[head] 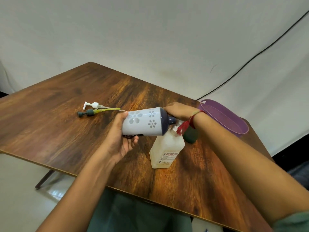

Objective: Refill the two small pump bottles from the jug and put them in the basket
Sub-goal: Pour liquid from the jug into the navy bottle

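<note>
A person tips a pale jug [142, 122] patterned with flower cut-outs onto its side above a wooden table [66, 114]. The jug's dark neck points right, toward the top of a clear bottle [167, 148] that stands upright near the table's front edge. The left hand [119, 141] grips the jug's base end, thumb on top and fingers curled underneath. The right hand [178, 111] lies against the jug's dark shoulder on the far side. Its fingers are hidden behind the jug, so whether it grips or merely steadies cannot be told. A red thread [192, 119] is tied round the right wrist, its tassel hanging in front of the clear bottle's white neck, which shows just below the jug's spout. The clear bottle is pale and translucent, with a printed label turned toward the camera. A dark green bottle [190, 134] stands just behind it, largely covered by the right wrist. Well to the left, a white pump head [95, 105] and a grey pump head [88, 112] lie side by side on the tabletop, their dip tubes pointing right toward the jug, the grey one's tube yellow-green. A purple basket [237, 127] sits at the table's far right corner, beyond the right forearm and apart from both bottles. A black cable [250, 59] runs down the pale wall [150, 30] behind it
</note>
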